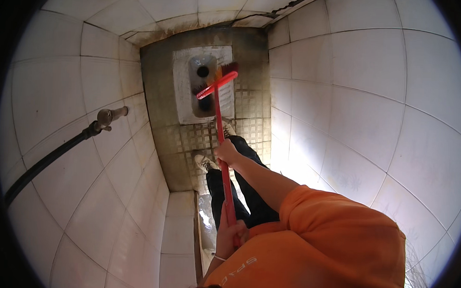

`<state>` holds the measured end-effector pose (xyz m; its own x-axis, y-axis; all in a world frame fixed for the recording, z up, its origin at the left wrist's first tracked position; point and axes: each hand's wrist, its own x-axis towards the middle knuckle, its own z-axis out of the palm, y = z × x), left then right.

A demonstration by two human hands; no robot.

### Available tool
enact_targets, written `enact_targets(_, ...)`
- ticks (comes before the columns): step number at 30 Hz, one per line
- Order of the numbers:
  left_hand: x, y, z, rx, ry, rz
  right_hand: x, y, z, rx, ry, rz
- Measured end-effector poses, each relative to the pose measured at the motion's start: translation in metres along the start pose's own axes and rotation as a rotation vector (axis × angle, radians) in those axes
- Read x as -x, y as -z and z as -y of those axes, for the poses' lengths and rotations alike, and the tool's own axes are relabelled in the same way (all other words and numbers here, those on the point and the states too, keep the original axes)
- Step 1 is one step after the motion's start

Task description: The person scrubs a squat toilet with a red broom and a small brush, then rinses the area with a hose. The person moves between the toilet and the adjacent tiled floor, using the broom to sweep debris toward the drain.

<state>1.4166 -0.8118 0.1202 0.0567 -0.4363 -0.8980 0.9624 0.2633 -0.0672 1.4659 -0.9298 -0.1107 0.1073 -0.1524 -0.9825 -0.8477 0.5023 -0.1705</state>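
Observation:
A red push broom with a long red handle (219,118) runs from my body out over a white squat toilet (181,84). Its red head (217,85), with dark and orange bristles, lies slantwise above the bowl and its right edge; whether the bristles touch the ceramic I cannot tell. My right hand (227,153) grips the handle about midway. Close to my orange shirt, my left hand (232,233) is closed round the handle's near end, with a thin pale band at the wrist.
White tiled walls (365,65) stand close on both sides. From the left wall juts a tap (106,117) with a black hose (48,161). My shoes (204,163) stand on grimy patterned floor tiles (192,142). Cracked, stained tiling borders the far wall.

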Motion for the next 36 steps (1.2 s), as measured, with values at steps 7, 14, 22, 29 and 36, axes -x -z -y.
enact_targets(7,-0.018,-0.016,-0.022,-0.053,-0.047,0.039,-0.034,0.012,0.05,-0.04,0.168,0.122)
enact_targets(14,-0.002,0.002,-0.011,0.117,0.016,0.128,-0.031,0.022,0.011,1.223,0.61,0.29)
enact_targets(22,0.002,0.056,0.041,0.461,0.211,0.073,-0.011,-0.03,-0.034,2.041,0.728,0.407)
enact_targets(29,-0.038,0.026,0.018,0.475,0.087,0.091,-0.047,-0.015,0.015,1.943,0.83,0.099)
enact_targets(36,-0.016,0.021,0.04,0.522,0.099,-0.034,-0.017,-0.039,-0.012,2.021,0.732,0.4)
